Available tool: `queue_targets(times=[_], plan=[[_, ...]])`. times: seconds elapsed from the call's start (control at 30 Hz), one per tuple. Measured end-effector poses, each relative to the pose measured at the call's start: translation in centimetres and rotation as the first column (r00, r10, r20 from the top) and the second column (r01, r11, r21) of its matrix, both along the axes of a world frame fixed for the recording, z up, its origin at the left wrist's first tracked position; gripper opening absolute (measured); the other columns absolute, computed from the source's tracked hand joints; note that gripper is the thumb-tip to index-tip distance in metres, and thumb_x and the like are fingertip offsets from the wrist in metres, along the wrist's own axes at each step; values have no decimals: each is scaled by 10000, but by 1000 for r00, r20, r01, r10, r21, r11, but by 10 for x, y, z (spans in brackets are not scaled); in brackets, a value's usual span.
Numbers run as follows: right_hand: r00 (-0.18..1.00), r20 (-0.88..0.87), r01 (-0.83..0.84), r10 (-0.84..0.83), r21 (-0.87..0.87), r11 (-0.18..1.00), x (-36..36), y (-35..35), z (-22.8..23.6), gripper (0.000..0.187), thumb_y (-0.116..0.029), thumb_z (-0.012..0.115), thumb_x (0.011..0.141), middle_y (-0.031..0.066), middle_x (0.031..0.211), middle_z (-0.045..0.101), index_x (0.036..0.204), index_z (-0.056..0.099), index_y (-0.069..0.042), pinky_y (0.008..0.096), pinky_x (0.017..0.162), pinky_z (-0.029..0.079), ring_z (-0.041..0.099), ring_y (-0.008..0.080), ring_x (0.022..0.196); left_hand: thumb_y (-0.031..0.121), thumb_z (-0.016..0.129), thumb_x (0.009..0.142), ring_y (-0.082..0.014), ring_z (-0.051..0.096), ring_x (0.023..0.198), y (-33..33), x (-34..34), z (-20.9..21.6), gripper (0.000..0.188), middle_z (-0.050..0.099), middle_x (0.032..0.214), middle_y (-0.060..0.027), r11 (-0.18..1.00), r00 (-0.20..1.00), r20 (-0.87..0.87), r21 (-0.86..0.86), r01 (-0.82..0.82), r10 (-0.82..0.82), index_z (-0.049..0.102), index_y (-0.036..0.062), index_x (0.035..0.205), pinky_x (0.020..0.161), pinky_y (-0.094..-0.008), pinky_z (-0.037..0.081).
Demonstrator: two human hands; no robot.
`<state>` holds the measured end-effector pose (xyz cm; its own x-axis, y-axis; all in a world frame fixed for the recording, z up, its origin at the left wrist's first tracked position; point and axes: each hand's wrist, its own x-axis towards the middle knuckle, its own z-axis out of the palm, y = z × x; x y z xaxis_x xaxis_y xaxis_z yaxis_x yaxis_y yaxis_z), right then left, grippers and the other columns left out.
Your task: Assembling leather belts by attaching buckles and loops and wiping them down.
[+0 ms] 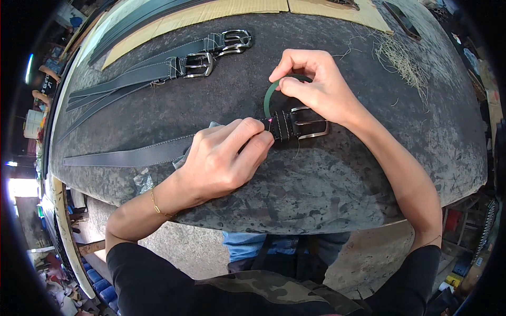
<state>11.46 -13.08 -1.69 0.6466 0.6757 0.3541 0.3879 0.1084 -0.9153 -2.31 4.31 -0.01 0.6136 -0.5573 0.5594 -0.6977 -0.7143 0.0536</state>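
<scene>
A dark belt [124, 152] with pale stitching lies across the table, its metal buckle [323, 128] toward the right. My left hand [221, 158] is closed on the belt just left of the buckle, fingers curled over it. A small pink spot shows by those fingertips. Light stitches cross the belt between my left hand and the buckle. Above the buckle, my right hand [319, 84] pinches a narrow green strip [268, 97]. This strip curves in a loop from my right fingers down to the belt. Where it meets the belt is partly hidden.
Several buckled belts [126, 73] with loose thread ends lie at the upper left. Dark straps [132, 23] and cardboard [342, 11] line the far side. Tangled pale thread [405, 66] and a dark phone-like slab [401, 20] are at the far right. The table [316, 205] has a rounded near edge.
</scene>
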Motion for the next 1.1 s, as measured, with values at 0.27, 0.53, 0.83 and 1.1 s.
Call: queue_targets(times=[0.27,0.53,0.83,1.1], plan=[[999,36,-2,4,-49,999,2,-1,2,71,-35,609,796,30,776,631,831,640,19,249,662,465,594,86,726,-26,767,687,-198,609,592,0,2,-1,248,575,860,-103,1000,1000,9,-3,-1,1,625,-4,890,465,-296,489],[911,-411,86,47,299,950,25,-10,11,155,-10,579,851,73,847,640,971,665,40,281,781,539,626,120,780,-17,735,719,-192,605,589,3,8,19,181,592,784,-80,997,986,165,-83,0,14,610,0,849,468,-299,493],[763,-341,594,-549,706,387,91,-170,92,227,4,627,836,90,865,636,1056,632,57,285,745,501,589,144,758,112,666,851,-276,632,647,-61,50,40,86,590,794,-78,995,989,144,-99,33,-19,607,67,894,549,-364,522],[369,-344,736,-863,676,45,88,-229,63,159,-33,612,828,69,807,660,959,688,16,240,615,472,578,110,648,258,586,918,-367,655,756,-184,202,55,214,661,847,-153,997,992,111,44,-69,64,637,51,903,626,-468,520]])
